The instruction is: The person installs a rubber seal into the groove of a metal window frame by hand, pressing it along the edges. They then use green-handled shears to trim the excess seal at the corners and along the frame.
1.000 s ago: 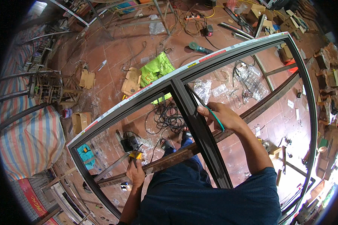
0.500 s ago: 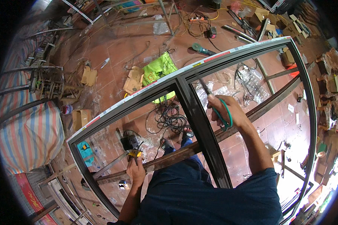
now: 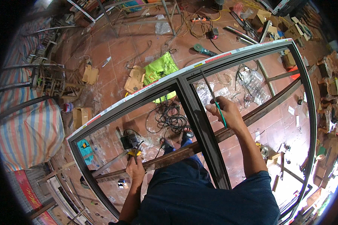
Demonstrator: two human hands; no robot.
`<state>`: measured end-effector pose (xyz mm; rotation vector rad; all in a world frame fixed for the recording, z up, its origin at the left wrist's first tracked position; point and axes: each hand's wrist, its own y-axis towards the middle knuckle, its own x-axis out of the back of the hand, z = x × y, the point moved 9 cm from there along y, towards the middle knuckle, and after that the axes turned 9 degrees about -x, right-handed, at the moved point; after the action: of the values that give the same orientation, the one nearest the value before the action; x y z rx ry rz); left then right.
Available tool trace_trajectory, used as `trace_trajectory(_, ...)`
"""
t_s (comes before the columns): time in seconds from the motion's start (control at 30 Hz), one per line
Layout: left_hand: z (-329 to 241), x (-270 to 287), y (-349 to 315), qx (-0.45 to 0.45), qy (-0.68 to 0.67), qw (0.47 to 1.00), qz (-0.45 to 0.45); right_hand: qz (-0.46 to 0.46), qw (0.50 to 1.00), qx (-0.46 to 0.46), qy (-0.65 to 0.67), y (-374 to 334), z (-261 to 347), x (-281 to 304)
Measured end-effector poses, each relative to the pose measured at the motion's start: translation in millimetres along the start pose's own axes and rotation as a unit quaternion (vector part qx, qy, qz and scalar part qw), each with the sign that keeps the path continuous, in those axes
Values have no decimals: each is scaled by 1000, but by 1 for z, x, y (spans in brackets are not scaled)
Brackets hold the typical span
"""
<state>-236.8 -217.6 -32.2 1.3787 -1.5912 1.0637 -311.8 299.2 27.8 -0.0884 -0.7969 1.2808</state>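
A large dark window frame (image 3: 193, 108) with a middle bar lies at waist height in front of me, its outer edge taped white. My right hand (image 3: 229, 112) is closed round a slim tool (image 3: 208, 84) with a long dark shaft and a green handle, held over the right opening and angled toward the far rail. On the left, near a wooden beam (image 3: 176, 159) under the frame, my left hand (image 3: 136, 170) grips a small yellow-and-black object (image 3: 134, 152). Fingers hide much of it, so its kind is unclear.
Coiled black cable (image 3: 169, 118) lies on the tiled floor by my feet. Past the far rail are an angle grinder (image 3: 203, 50), a lime-green bag (image 3: 159, 69) and cardboard (image 3: 135, 79). A striped sheet (image 3: 30, 135) covers something at left.
My right hand has turned. The green handle, seen as a loop before, now appears as a narrow line, and more of the dark shaft shows. My left hand stays nearly where it was.
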Motion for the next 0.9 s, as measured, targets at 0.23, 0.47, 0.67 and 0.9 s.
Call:
trace_trajectory(0.23, 7, -13, 6, 110, -241, 963, 54, 189, 970, -9, 150, -55, 21, -13)
trace_trajectory(0.47, -208, 12, 55, 63, -594, 773, 213, 364, 923, 29, 121, -122, 69, -70)
trace_trajectory(0.67, -249, 5, 50, 103, -655, 714, 225, 394, 891, 176, -142, -147, 84, -101)
trace_trajectory(0.9, -153, 1, 54, 253, -669, 697, 60, 179, 956, 116, 204, -50, 48, -35)
